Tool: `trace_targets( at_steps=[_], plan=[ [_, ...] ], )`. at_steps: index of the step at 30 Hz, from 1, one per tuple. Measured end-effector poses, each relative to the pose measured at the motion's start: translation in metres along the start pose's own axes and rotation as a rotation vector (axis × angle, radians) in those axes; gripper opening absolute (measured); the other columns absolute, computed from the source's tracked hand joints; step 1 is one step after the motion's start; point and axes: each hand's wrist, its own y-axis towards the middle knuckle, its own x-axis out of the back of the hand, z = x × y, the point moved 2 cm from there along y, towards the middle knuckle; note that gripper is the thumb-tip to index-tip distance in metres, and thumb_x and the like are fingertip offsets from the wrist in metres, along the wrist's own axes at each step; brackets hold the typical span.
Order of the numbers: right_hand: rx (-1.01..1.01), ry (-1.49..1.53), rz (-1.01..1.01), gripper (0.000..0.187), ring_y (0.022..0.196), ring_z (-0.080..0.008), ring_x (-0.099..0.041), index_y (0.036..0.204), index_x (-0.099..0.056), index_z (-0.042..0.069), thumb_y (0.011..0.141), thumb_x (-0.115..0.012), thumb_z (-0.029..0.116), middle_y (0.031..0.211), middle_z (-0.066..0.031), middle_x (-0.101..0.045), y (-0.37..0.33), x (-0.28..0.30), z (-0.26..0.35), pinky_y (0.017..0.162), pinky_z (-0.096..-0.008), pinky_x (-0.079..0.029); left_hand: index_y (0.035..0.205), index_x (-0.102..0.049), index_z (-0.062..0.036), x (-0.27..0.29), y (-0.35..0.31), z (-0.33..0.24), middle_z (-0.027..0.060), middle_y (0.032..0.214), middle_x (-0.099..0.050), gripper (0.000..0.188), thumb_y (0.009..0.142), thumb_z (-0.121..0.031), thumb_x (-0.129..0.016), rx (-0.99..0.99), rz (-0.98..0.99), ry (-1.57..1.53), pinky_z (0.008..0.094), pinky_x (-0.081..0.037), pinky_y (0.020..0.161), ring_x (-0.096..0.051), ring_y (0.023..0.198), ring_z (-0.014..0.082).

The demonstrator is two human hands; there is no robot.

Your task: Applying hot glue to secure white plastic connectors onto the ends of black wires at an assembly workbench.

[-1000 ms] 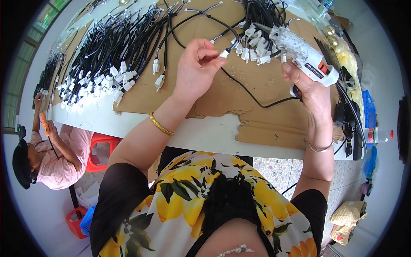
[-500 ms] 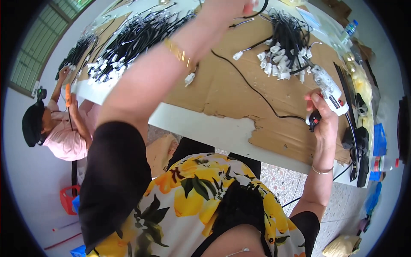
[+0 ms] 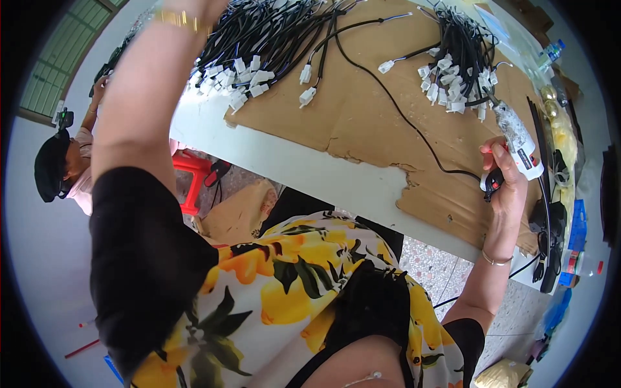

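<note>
In my right hand (image 3: pixel 508 169) is a white hot glue gun (image 3: pixel 517 136), its fingers wrapped round the grip. The metal nozzle points up and to the left, near white connectors at the ends of a pile of black cables (image 3: pixel 458 48). A small black piece (image 3: pixel 493 181) with a red spot shows at the same hand, and a thin black cord (image 3: pixel 414 129) runs to it across the cardboard. My left hand (image 3: pixel 210 6) reaches to the top edge, by the larger pile of black cables (image 3: pixel 272 39); its fingers are out of the picture.
Torn cardboard (image 3: pixel 362 123) covers much of the white table (image 3: pixel 278 155). A co-worker in a black cap (image 3: pixel 55 161) is at the left, near a red stool (image 3: pixel 191 178). Black strips (image 3: pixel 540 149), clear bottles (image 3: pixel 550 55) and yellowish bags line the right edge.
My left hand has swung left, from above the middle of the table to the larger cable pile. The view has shifted too; my right hand still holds the glue gun.
</note>
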Motion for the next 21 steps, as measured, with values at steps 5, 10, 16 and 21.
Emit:
trace_targets(
  at_steps=[5,10,16,21],
  plan=[
    [-0.006,-0.045,-0.007,0.017,0.057,-0.0080,-0.046,0.078,-0.056,0.002,0.073,-0.063,0.016,0.074,-0.0061,-0.058,0.001,-0.003,-0.003,0.053,-0.0196,-0.036,0.100,-0.040,-0.0002,0.037,-0.103,0.076,0.0141,0.082,-0.059,0.026,0.080,-0.008,-0.056,0.287,0.135,0.079,0.0257,-0.049,0.061,-0.057,0.065,0.0157],
    [-0.016,-0.056,0.000,0.017,0.057,-0.0083,-0.046,0.079,-0.056,0.002,0.072,-0.063,0.016,0.073,-0.0060,-0.058,0.000,-0.002,-0.007,0.054,-0.0199,-0.036,0.099,-0.040,0.0026,0.033,-0.158,0.084,0.0146,0.081,-0.062,0.026,0.079,-0.002,-0.056,0.382,0.225,-0.013,0.0248,-0.050,0.064,-0.061,0.072,0.0173],
    [-0.013,-0.053,0.019,0.016,0.057,-0.0081,-0.046,0.079,-0.057,0.003,0.071,-0.064,0.015,0.074,-0.0063,-0.059,-0.001,-0.002,-0.006,0.054,-0.0201,-0.037,0.099,-0.041,-0.0020,0.007,-0.203,0.085,0.0104,0.080,-0.062,0.025,0.079,-0.002,-0.056,0.502,0.298,-0.116,0.0219,-0.046,0.061,-0.057,0.068,0.0112],
    [-0.037,-0.065,0.021,0.015,0.056,-0.0079,-0.047,0.079,-0.057,0.004,0.071,-0.064,0.015,0.074,-0.0062,-0.059,-0.004,-0.001,-0.005,0.053,-0.0204,-0.037,0.097,-0.041,-0.0047,0.007,-0.205,0.083,0.0076,0.080,-0.062,0.021,0.081,-0.003,-0.055,0.406,0.411,0.265,0.0169,-0.040,0.058,-0.054,0.070,0.0058]
  ],
)
